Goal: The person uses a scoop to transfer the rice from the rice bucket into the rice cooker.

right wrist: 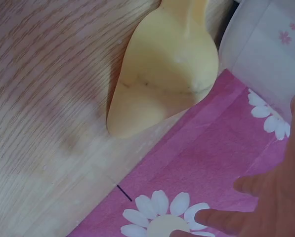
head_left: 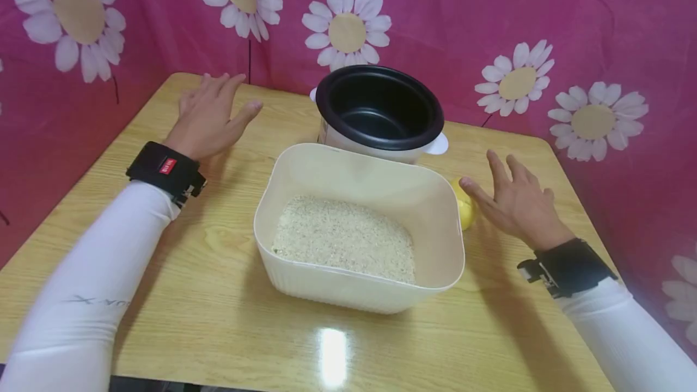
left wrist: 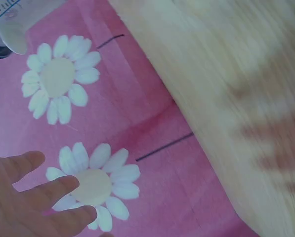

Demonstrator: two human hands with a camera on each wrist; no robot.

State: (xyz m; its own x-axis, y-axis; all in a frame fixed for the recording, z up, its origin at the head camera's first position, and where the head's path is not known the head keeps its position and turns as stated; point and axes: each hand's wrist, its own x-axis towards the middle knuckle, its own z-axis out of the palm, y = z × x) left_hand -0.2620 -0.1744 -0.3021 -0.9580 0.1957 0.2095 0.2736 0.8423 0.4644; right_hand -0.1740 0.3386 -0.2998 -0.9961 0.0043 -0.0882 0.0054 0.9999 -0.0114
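Note:
A cream plastic bin stands mid-table with a layer of pale grain, seemingly rice, on its floor. Behind it is a white rice cooker with a black inner pot, its lid off. My left hand is held over the table's far left part, fingers spread, holding nothing. To the right of the bin, my right hand has its fingers extended and grips nothing. Beside that hand lies a yellow scoop, whose bowl shows in the right wrist view; in the head view the bin partly hides it.
The wooden table has a pink cloth with white daisies hanging behind it and along both sides. A white side handle juts from the cooker toward the right.

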